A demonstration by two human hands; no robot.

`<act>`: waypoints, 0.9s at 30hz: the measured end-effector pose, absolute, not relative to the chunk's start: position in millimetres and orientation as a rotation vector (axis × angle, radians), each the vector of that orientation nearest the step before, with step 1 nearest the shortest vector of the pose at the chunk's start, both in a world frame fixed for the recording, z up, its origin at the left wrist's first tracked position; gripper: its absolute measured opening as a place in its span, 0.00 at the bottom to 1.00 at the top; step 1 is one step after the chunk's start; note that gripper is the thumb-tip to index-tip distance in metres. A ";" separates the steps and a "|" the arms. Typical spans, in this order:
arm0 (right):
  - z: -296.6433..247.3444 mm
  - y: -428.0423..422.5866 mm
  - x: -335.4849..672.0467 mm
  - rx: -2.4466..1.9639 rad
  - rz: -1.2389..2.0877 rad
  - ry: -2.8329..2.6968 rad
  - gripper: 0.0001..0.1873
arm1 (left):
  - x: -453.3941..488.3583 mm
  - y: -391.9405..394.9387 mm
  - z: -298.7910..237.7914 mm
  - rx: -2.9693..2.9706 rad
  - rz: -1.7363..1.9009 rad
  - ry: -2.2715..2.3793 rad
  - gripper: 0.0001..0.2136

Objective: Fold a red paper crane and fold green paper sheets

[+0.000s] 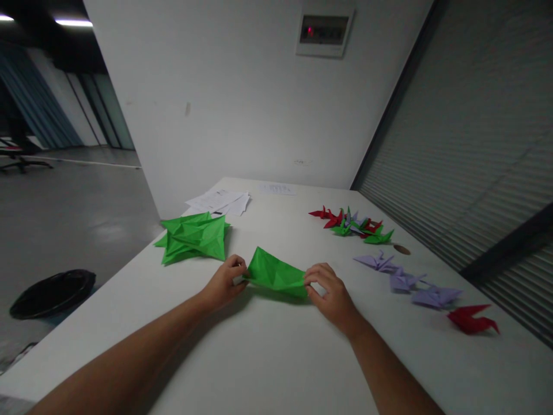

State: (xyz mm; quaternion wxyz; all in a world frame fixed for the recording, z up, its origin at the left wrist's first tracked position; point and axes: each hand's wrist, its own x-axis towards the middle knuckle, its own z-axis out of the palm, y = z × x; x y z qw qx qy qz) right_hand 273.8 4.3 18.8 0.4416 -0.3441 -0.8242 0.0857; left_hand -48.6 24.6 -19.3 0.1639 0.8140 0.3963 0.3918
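Observation:
A creased sheet of green origami paper (276, 273) is stretched between my two hands, low over the white table. My left hand (227, 279) pinches its left corner between thumb and fingers. At the right end, my right hand (330, 293) grips the near edge in the same way. The sheet sags in the middle and one far corner points up. Beyond my left hand lies a pile of creased green papers (194, 236). To the right of my right hand sit purple paper cranes (404, 280) and a red paper crane (472, 319).
Several red, green and purple cranes (354, 223) are heaped at the back right, near a round cable hole (401, 249). Printed sheets (218, 200) lie at the back left. A black-lined bin (52, 294) stands on the floor left of the table (259, 357). Blinds border the right side.

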 end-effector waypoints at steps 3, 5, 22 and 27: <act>24.0 -1.0 274.5 -0.755 0.237 -2.124 0.08 | -49.7 25.4 -22.1 2.316 1.085 1.085 0.06; 24.7 -4.3 275.0 -0.682 0.264 -2.177 0.06 | -51.1 25.9 -22.9 2.322 1.038 1.078 0.07; 12.9 -9.0 285.6 -0.962 0.884 -2.603 0.35 | -68.5 27.9 -11.2 2.549 0.552 0.923 0.24; 10.8 -9.5 288.7 -1.015 0.945 -2.595 0.37 | -66.6 26.7 -14.0 2.598 0.558 0.916 0.23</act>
